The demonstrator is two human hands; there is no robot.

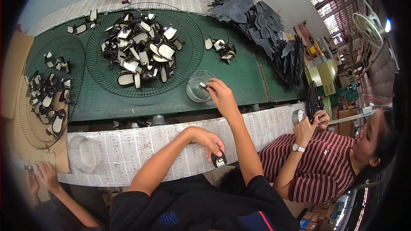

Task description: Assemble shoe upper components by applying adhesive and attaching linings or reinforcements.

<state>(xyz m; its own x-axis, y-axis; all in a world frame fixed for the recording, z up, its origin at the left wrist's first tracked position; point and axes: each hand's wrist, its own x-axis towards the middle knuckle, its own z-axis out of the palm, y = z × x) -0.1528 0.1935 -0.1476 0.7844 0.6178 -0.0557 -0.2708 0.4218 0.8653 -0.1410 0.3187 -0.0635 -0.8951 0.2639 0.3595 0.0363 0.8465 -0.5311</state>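
Note:
My left hand [206, 142] is low in front of my body, its fingers closed on a small black shoe part [219, 161] with a white patch. Reaching over the green table, my right hand [223, 97] pinches a small pale piece [203, 85] at a clear round tub [198, 95]; the piece's kind is too small to tell. Beyond the tub, to the left, a wire basket [95, 70] holds a heap of similar black-and-cream shoe parts [143, 51]. A few more shoe parts [224, 51] lie on the table to the tub's right.
A second wire basket [32, 134] and another clear tub [84, 154] stand at left. Dark grey shoe pieces [257, 21] are stacked at the far right. Other people work at the left, far side and right; the person at right holds dark strips [314, 102]. A paper-covered ledge [137, 147] runs before me.

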